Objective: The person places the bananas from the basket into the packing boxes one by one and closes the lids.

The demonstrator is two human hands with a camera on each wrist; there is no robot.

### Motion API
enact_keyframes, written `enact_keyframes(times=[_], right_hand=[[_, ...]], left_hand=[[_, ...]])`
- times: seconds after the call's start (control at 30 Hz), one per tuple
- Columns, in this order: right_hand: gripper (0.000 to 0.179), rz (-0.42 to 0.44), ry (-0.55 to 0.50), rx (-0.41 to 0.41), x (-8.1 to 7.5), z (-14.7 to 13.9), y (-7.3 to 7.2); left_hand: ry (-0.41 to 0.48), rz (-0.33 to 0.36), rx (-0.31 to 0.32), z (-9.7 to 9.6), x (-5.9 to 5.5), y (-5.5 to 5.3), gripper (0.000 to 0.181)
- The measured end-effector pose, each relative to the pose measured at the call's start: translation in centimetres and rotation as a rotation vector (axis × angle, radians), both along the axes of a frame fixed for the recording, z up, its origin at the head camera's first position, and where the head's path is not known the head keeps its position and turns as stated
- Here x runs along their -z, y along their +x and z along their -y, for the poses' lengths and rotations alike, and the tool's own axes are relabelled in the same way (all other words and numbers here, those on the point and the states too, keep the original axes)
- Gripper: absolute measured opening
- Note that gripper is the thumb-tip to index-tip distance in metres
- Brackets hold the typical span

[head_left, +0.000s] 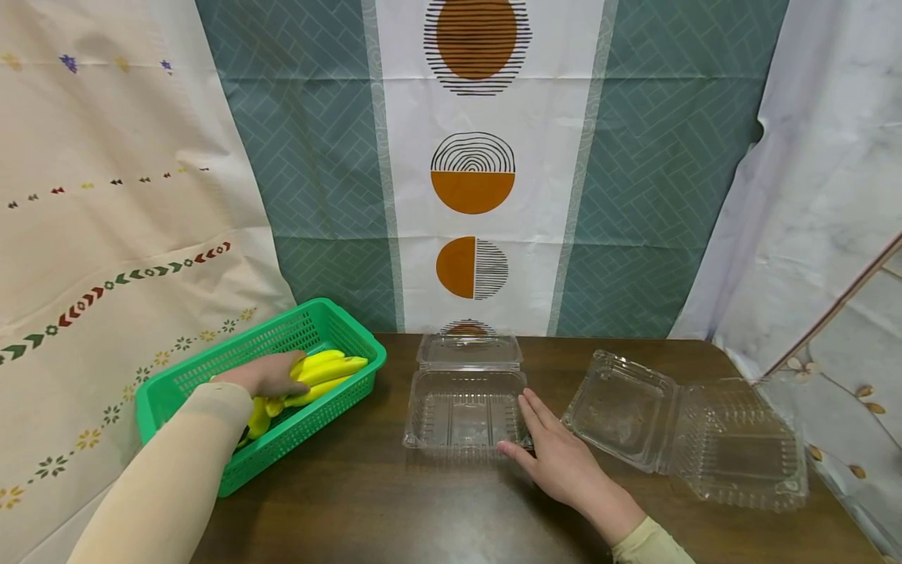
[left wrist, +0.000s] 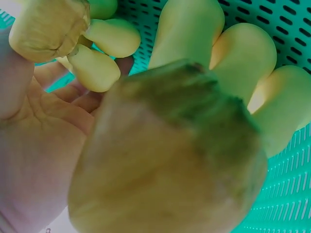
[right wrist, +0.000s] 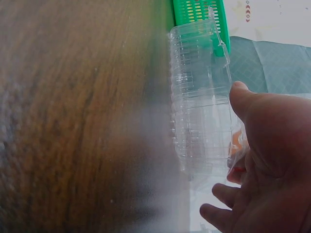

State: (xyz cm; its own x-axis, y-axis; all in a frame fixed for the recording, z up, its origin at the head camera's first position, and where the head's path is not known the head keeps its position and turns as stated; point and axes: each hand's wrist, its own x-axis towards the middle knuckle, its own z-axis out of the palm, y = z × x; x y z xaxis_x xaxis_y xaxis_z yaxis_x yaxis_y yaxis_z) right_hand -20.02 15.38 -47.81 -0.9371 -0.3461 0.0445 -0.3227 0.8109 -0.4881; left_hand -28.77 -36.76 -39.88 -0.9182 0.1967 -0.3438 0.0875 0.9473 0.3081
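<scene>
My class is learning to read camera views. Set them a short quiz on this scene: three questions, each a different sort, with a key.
1. Multiple choice: Which fruit does the left hand reach for in the green basket?
A) apples
B) bananas
C) oranges

2. True or false: In the head view, the right hand is at the right side of the middle container.

3. Fill in the blank: The far-right container has its lid ______ (open or closed).

Key:
1. B
2. True
3. open
</scene>
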Motion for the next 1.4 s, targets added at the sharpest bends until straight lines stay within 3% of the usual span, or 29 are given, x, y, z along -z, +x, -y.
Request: enact_keyframes(times=[0.6,0.7,0.83,0.93,1.03,1.07,1.2,1.4], right_hand=[[0.094,0.012,-0.006,0.002,0.1,0.0,0.0],[0.095,0.016,-0.01,-0.002,0.1,-0.1,0.0],[0.096,0.022,-0.012,-0.008,0.1,-0.1,0.0],[0.097,0.021,-0.011,-0.01,0.2,-0.2,-0.1],[0.098,0.019,-0.007,-0.012,0.2,-0.3,-0.1],[0.098,0.018,-0.008,-0.014,0.2,-0.3,-0.2],[0.097,0.02,-0.012,-0.015,0.1,-0.3,-0.2],[0.097,0.028,-0.011,-0.015,0.0,-0.3,-0.2]], left_hand=[[-0.036,-0.058,0.023,-0.4,-1.2,0.2,0.082],[-0.04,-0.069,0.026,0.5,-0.6,-0.6,0.086],[-0.075,-0.139,0.06,3.4,1.9,-3.0,0.091],[-0.096,-0.172,0.065,4.3,2.4,-3.6,0.093],[-0.072,-0.146,0.03,3.2,0.8,-2.5,0.089],[-0.069,-0.14,0.014,2.2,-0.4,-1.6,0.087],[-0.064,-0.142,-0.021,0.2,-3.0,0.6,0.084],[-0.077,-0.193,-0.04,-0.3,-4.1,1.5,0.083]])
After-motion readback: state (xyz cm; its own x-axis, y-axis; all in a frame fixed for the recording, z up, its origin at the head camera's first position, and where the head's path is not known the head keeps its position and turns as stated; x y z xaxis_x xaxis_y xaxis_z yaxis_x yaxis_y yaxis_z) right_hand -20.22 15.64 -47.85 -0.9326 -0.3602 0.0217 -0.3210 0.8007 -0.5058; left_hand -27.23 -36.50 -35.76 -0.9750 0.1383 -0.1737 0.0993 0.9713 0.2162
